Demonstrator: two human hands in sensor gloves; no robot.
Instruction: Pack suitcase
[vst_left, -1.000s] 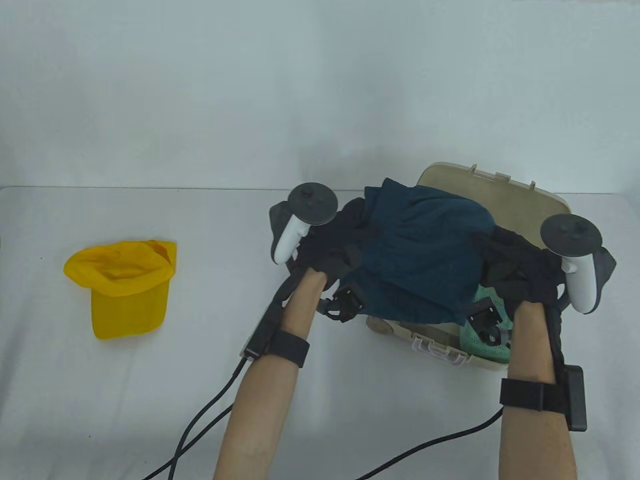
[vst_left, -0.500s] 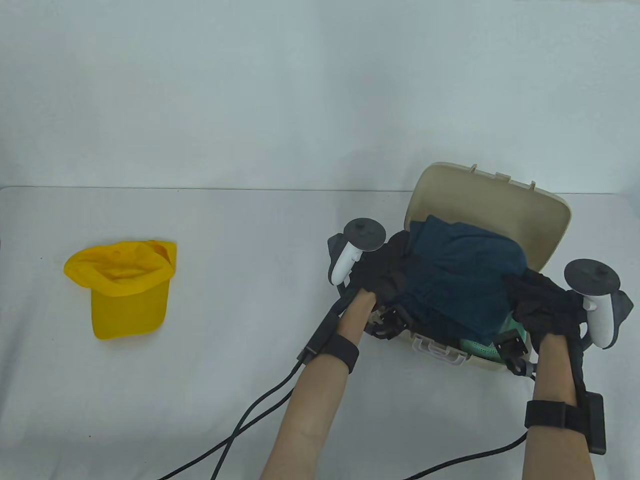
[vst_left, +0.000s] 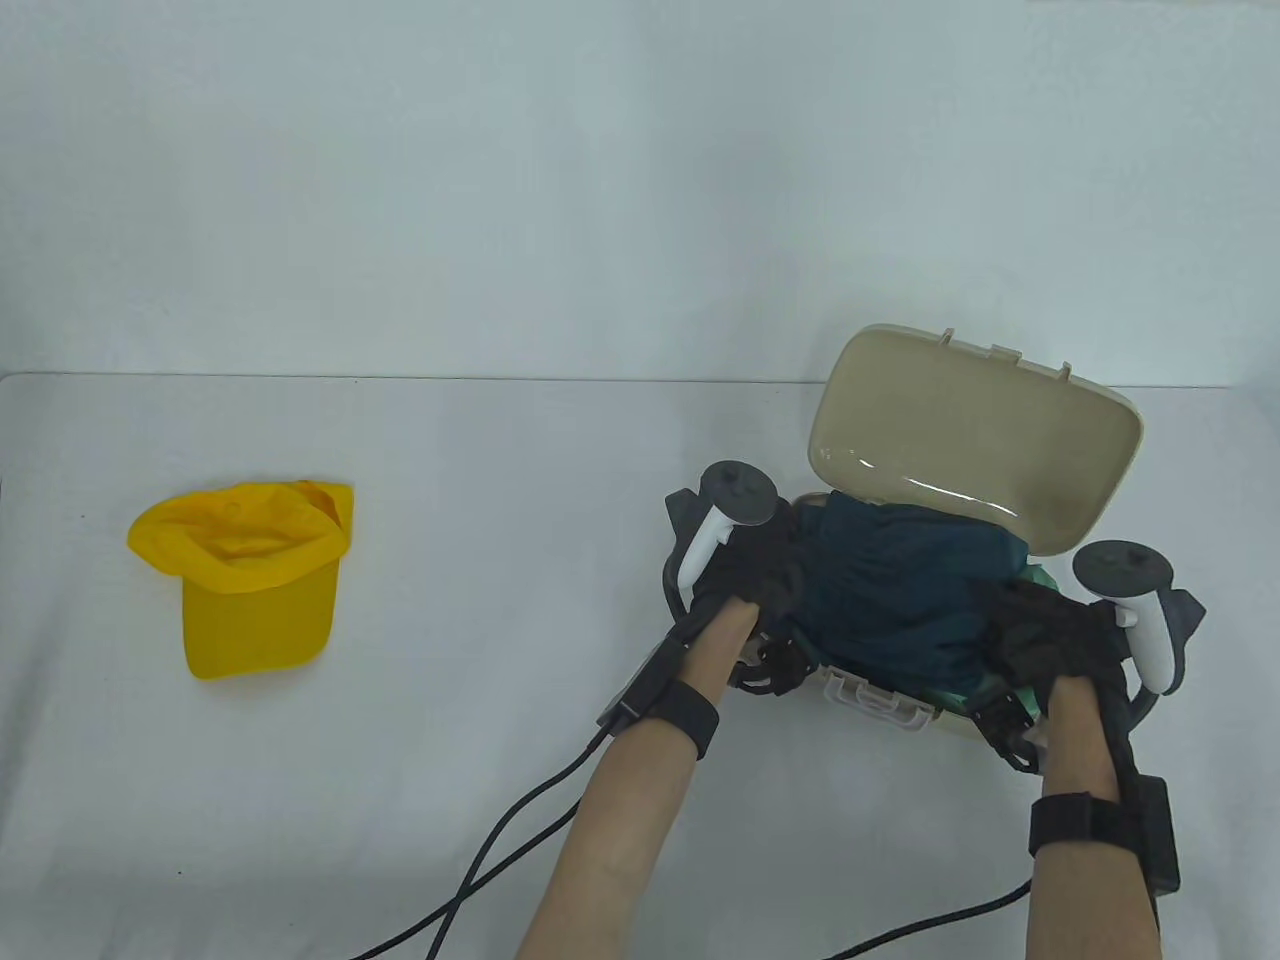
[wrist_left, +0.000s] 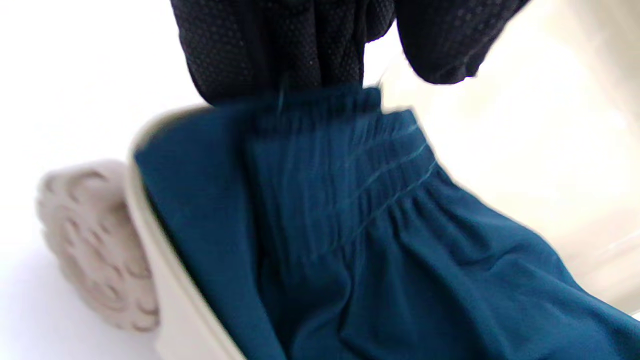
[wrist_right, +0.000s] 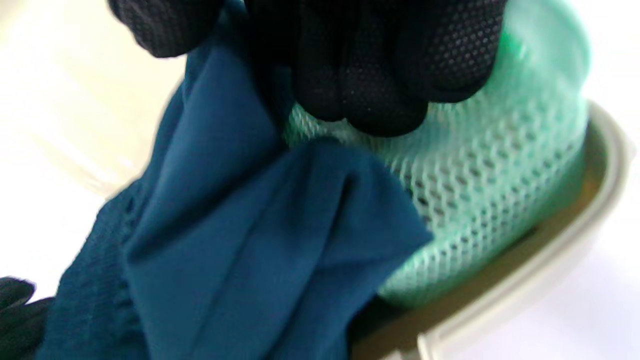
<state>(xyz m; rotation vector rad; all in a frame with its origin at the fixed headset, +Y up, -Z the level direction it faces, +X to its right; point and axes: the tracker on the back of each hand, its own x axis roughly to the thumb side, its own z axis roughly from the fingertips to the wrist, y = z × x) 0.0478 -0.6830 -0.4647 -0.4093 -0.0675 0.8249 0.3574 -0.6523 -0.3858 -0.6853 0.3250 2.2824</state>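
Observation:
A small beige suitcase (vst_left: 1010, 725) stands open at the right of the table, its lid (vst_left: 975, 430) raised at the back. A dark teal garment (vst_left: 900, 590) lies in it over a mint-green mesh item (wrist_right: 500, 170). My left hand (vst_left: 750, 585) grips the garment's left end by the elastic band (wrist_left: 330, 165) at the case's left rim. My right hand (vst_left: 1050, 640) grips the garment's right end (wrist_right: 235, 235) above the green mesh. A yellow cap (vst_left: 245, 570) lies on the table at the far left.
The table is covered in white cloth (vst_left: 450, 600). Black cables (vst_left: 500, 840) run from both wrists to the front edge. A beige wheel (wrist_left: 95, 240) of the case shows in the left wrist view. A white latch (vst_left: 880, 700) sits on the case's front.
Both hands have carried the teal garment rightward and down from above the case's left side into the suitcase. The lid, hidden behind the garment before, now shows fully.

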